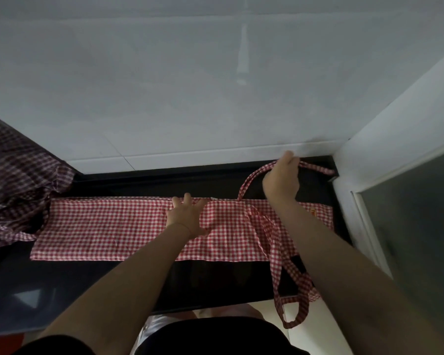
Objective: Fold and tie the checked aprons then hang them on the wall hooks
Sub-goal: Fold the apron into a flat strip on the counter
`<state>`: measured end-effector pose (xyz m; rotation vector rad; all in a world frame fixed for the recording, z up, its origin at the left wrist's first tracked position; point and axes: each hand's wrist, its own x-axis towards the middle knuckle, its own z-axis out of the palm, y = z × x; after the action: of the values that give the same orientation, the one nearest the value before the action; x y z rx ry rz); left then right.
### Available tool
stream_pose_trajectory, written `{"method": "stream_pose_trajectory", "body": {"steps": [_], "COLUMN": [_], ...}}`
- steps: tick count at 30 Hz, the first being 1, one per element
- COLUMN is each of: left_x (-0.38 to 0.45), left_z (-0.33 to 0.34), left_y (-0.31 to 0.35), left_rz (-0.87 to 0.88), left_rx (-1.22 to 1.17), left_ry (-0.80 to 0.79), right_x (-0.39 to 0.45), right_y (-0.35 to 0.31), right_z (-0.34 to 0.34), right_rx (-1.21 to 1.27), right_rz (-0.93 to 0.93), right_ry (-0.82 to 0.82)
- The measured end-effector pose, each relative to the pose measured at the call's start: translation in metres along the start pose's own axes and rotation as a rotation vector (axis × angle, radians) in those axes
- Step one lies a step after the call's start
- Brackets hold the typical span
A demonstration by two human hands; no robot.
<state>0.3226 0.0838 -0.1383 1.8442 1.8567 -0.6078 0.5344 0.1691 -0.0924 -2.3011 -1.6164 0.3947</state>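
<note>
A red-and-white checked apron point(108, 226) lies folded into a long strip across the black counter point(92, 285). My left hand point(186, 216) presses flat on its middle with the fingers spread. My right hand point(282, 178) is raised near the back wall and grips one checked strap point(251, 179), which runs from the apron's top edge up through my fist and on to the right. Another strap loop point(290, 295) hangs over the counter's front edge on the right.
A second, darker checked apron point(18, 175) lies crumpled on the counter at the left. A white tiled wall point(190, 98) stands behind the counter. A white frame with a dark glass panel point(408, 226) closes the right side. No hooks are in view.
</note>
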Motion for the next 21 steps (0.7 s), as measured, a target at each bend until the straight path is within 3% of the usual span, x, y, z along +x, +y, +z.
{"method": "stream_pose_trajectory", "body": {"steps": [4, 7, 10, 14, 21], "left_x": [0.002, 0.002, 0.003, 0.001, 0.005], "left_z": [-0.001, -0.003, -0.001, 0.003, 0.003], "left_y": [0.000, 0.004, -0.003, -0.016, -0.025], "left_rz": [0.004, 0.004, -0.003, -0.011, 0.057], "left_rx": [-0.018, -0.080, -0.167, -0.079, -0.026], "left_ry": [-0.017, 0.014, 0.065, 0.122, 0.157], "right_x": [-0.040, -0.053, -0.054, -0.062, -0.067], "right_y": [-0.012, -0.011, -0.010, -0.015, -0.015], "right_z": [0.031, 0.045, 0.047, 0.051, 0.057], "right_rx": [-0.113, -0.285, -0.491, -0.666, -0.680], "right_rz": [-0.284, -0.463, -0.513, -0.644, -0.653], "right_ry": [-0.435, -0.590, -0.610, -0.544, -0.613]}}
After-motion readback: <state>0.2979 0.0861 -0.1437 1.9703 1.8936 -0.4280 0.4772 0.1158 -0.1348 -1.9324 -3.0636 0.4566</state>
